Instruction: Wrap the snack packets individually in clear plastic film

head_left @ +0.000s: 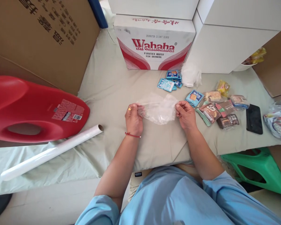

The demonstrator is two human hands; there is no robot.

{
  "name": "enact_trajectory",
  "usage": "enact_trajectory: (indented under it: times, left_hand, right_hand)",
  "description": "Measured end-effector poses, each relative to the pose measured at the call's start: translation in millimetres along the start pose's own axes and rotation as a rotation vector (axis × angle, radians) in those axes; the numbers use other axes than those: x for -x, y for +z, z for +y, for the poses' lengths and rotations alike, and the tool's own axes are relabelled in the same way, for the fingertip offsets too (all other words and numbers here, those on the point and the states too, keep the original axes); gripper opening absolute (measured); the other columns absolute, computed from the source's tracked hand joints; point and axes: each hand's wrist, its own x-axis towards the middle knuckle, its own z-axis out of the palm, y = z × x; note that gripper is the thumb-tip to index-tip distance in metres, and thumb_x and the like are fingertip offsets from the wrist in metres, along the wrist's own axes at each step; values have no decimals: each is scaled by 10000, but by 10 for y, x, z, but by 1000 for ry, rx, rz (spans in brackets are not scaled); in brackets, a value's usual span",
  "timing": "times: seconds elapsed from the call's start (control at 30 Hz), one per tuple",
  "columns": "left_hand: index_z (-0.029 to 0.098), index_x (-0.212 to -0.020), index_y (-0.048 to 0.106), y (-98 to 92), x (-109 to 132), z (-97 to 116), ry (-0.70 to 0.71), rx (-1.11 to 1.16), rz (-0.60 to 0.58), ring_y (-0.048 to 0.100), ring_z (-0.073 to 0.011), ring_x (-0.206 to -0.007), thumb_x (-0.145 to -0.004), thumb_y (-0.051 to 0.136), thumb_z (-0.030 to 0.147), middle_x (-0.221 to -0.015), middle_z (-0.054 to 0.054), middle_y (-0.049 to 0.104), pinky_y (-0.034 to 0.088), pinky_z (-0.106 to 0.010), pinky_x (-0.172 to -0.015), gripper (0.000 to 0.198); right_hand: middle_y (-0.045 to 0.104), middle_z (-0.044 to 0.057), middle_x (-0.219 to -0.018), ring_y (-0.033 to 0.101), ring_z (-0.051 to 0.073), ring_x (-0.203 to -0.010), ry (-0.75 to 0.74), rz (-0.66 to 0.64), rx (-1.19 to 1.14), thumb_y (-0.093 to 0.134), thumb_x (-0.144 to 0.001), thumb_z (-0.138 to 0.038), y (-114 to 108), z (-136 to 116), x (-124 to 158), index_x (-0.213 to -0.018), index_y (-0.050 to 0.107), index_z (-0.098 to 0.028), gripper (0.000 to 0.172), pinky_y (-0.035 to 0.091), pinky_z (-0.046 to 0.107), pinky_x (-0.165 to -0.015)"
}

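A clear plastic bag (159,110) is stretched between my two hands above the cloth-covered table. My left hand (134,118) pinches its left end between thumb and fingers. At the opposite end my right hand (185,114) grips the other side in the same way. Just right of that hand lie blue snack packets (194,98) and a cluster of wrapped snacks, among them a brown wrapped snack (209,112) and a dark cocoa packet (228,121). More blue packets (166,84) are piled behind the bag, beside a crumpled white plastic bag (191,75).
A Wahaha water carton (154,47) and white boxes (231,43) stand at the back. On the left are a large cardboard box (44,47), a red jug (37,106) and a roll of film (53,153). A black phone (254,118) lies right, above a green stool (262,168).
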Motion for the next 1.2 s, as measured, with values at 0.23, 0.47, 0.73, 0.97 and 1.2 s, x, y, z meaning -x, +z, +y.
enact_trajectory:
  times: [0.23, 0.47, 0.73, 0.97, 1.2]
  left_hand:
    - [217, -826, 617, -13, -80, 97, -56, 119, 54, 447, -43, -431, -879, 806, 489, -591, 78, 560, 336, -156, -410, 335]
    - [246, -933, 664, -84, -46, 267, -323, 195, -273, 176, -4, -291, -982, 664, 534, -572, 97, 543, 164, -167, -309, 292]
    - [375, -1164, 686, -207, 114, 316, -416, 201, -498, 83, 18, -294, -974, 547, 699, -874, 3, 782, 72, -168, -282, 401]
    - [418, -1348, 647, -194, 36, 377, -460, 175, -582, 173, 23, -323, -956, 604, 667, -1102, -87, 799, 114, -155, -292, 467]
    - [491, -1444, 573, -234, -61, 436, -402, 202, -572, 265, 21, -354, -913, 669, 677, -1278, -95, 755, 145, -155, -321, 571]
  right_hand:
    - [524, -64, -700, 312, 36, -454, 145, -100, -28, 904, -684, -476, -16, -60, 17, -852, 647, -234, 391, 228, 200, -392]
    - [506, -28, -712, 392, 107, -539, 5, -134, -46, 854, -733, -576, -161, -398, 173, -877, 640, -282, 392, 366, 242, -462]
    - [747, 79, -1095, 705, 220, -1009, 204, -283, 51, 685, -840, -763, -161, -344, 174, -1123, 702, -280, 560, 598, 362, -838]
    - [777, 72, -1090, 737, 212, -825, 508, -466, 27, 877, -725, -652, -15, -217, 204, -1272, 679, -278, 692, 611, 350, -693]
    - [745, 9, -1013, 659, 144, -782, 148, -252, -120, 879, -747, -523, -187, -310, 181, -1084, 704, -310, 436, 572, 281, -676]
